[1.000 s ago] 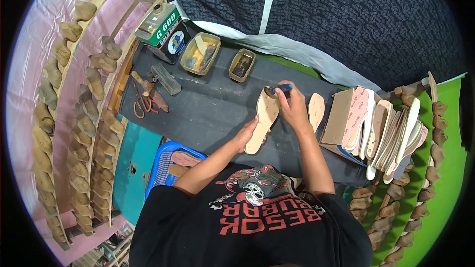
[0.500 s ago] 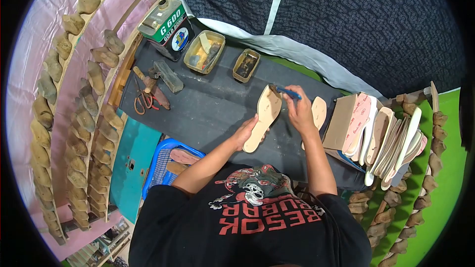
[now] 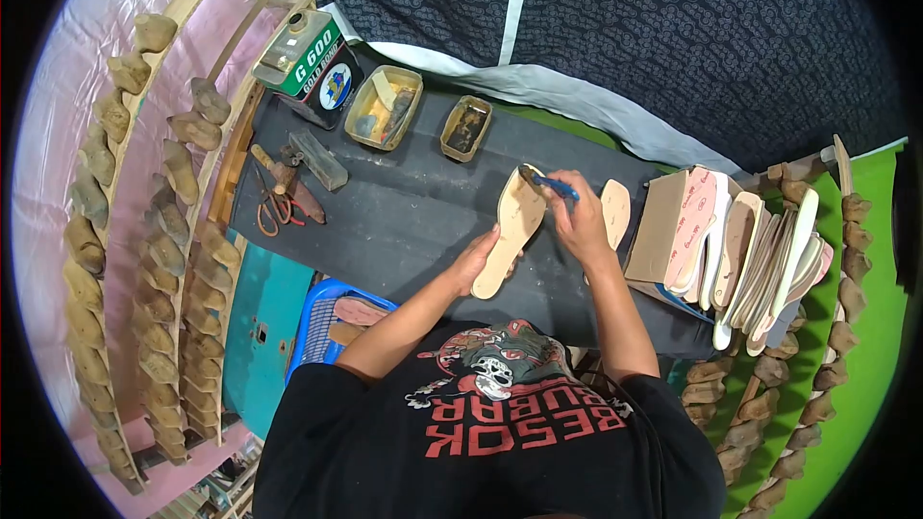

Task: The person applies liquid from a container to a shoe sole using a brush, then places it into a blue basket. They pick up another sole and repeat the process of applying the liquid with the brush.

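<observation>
My left hand [image 3: 472, 260] grips a tan insole [image 3: 510, 231] by its narrower heel half, thumb on top and fingers underneath. The insole is tilted above the dark worktable. In my right hand [image 3: 580, 219] is a blue-handled brush [image 3: 558, 186], its dark bristles touching the insole near the toe end. Another insole [image 3: 615, 211] lies on the table just right of my right hand, partly hidden by it. A small tub with dark residue [image 3: 466, 129] stands beyond the insole.
A G 600 can [image 3: 310, 67] and a tub of scraps [image 3: 384, 108] stand at the back left, near scissors [image 3: 274, 211] and a hammer [image 3: 288, 183]. At right, a cardboard box [image 3: 659, 231] adjoins packed insoles [image 3: 760, 259]. Left is a blue basket [image 3: 315, 317]; shoe lasts [image 3: 87, 240] line racks.
The brush tip has shifted slightly over the toe area of the insole. My right hand has turned a little, and the camera view has shifted slightly. My left hand keeps its hold.
</observation>
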`<state>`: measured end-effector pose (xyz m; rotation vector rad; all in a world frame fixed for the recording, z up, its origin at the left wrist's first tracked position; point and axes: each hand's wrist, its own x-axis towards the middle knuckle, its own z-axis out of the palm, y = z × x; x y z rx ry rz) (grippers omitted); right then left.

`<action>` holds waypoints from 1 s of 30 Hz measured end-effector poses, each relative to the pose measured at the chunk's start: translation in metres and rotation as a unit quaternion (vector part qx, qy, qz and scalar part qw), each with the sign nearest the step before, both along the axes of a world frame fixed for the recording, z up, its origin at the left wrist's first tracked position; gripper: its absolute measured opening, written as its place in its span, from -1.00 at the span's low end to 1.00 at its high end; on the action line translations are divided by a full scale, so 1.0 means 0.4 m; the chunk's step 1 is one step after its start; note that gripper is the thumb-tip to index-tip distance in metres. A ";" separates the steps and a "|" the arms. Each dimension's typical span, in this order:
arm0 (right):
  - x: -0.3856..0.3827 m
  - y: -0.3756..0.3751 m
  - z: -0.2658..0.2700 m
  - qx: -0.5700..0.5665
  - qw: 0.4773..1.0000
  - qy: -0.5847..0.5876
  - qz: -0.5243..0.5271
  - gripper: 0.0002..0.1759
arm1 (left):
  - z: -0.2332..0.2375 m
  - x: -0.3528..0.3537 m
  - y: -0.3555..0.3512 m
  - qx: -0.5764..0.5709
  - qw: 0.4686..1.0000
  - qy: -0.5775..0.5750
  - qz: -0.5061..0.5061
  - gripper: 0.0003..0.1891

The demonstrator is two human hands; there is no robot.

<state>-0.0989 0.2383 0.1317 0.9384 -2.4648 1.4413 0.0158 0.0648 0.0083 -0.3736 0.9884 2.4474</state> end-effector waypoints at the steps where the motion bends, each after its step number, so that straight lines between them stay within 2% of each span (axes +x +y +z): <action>1: 0.008 -0.002 0.001 -0.006 1.000 0.004 0.011 -0.81 | -0.001 -0.001 0.002 0.003 1.000 0.000 0.001 -0.36; 3: 0.022 -0.007 0.001 -0.017 0.999 0.011 0.034 -0.80 | -0.007 0.000 0.003 0.010 1.000 0.000 0.004 -0.36; 9: -0.006 -0.007 -0.005 0.003 0.998 0.009 -0.068 -0.81 | -0.009 0.007 -0.001 0.056 0.998 -0.019 -0.003 -0.38; 16: 0.008 -0.034 0.006 0.011 0.999 0.042 0.015 -0.80 | -0.040 0.003 0.000 0.060 0.998 -0.014 -0.017 -0.36; 21: -0.034 -0.009 -0.013 0.002 0.997 0.023 -0.071 -0.79 | -0.029 0.002 0.003 0.035 0.999 -0.009 -0.024 -0.35; 27: -0.028 0.031 -0.015 0.022 0.997 0.030 -0.066 -0.78 | -0.034 -0.005 -0.002 0.032 0.999 -0.008 -0.030 -0.36; 30: -0.012 0.032 -0.011 -0.002 0.994 0.088 -0.068 -0.77 | -0.043 -0.012 0.004 0.050 0.998 -0.018 -0.022 -0.38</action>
